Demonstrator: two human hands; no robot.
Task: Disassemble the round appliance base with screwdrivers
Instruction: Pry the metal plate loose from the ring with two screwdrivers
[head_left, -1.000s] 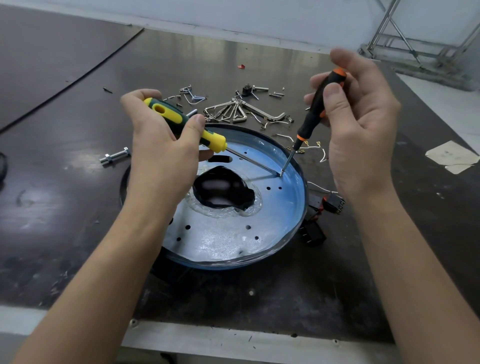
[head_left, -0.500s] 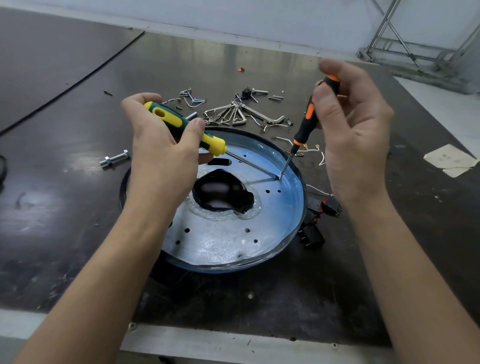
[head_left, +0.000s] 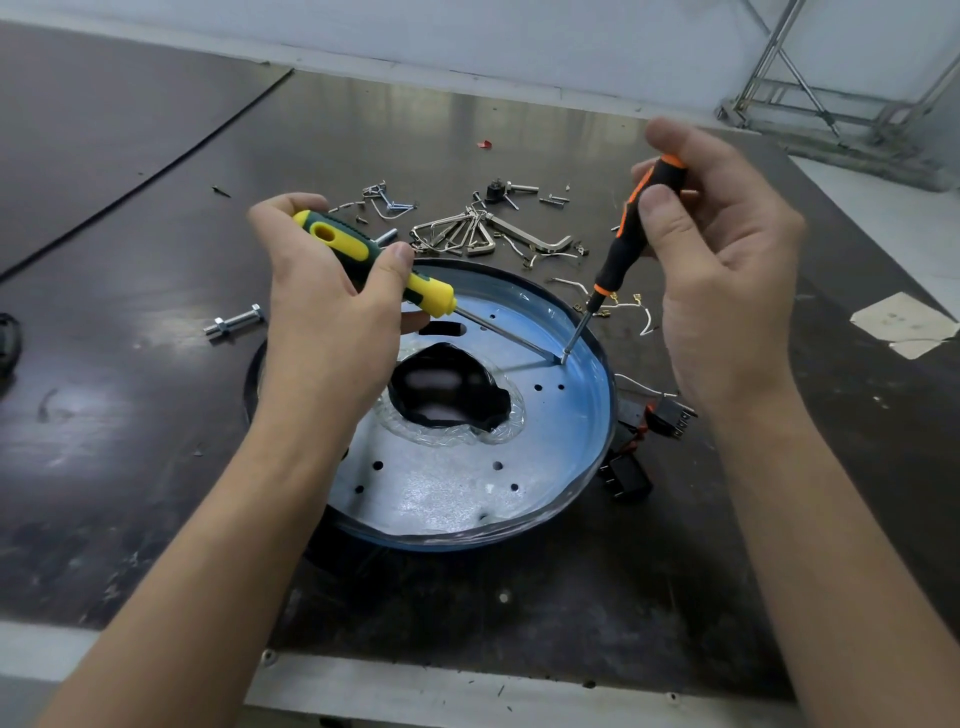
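The round appliance base (head_left: 467, 483) lies on the dark table, a blue-tinted metal disc with small holes and a ragged black opening in its middle. My left hand (head_left: 322, 332) grips a yellow-and-green screwdriver (head_left: 363, 254), its shaft slanting down to the right. My right hand (head_left: 722, 270) pinches a slim black-and-orange screwdriver (head_left: 623, 244), held nearly upright. Both tips meet at one spot (head_left: 563, 358) near the disc's right rim.
Behind the disc lie a hex key set (head_left: 467, 234), loose screws, clips and bits of wire (head_left: 628, 306). A bolt with nut (head_left: 234, 321) lies at the left. Black switch parts (head_left: 670, 415) sit by the disc's right edge. Paper scraps (head_left: 904, 325) lie far right.
My right hand has shifted its fingers on the black-and-orange handle, which now stands a little more upright. The left hand and both tips stay in place.
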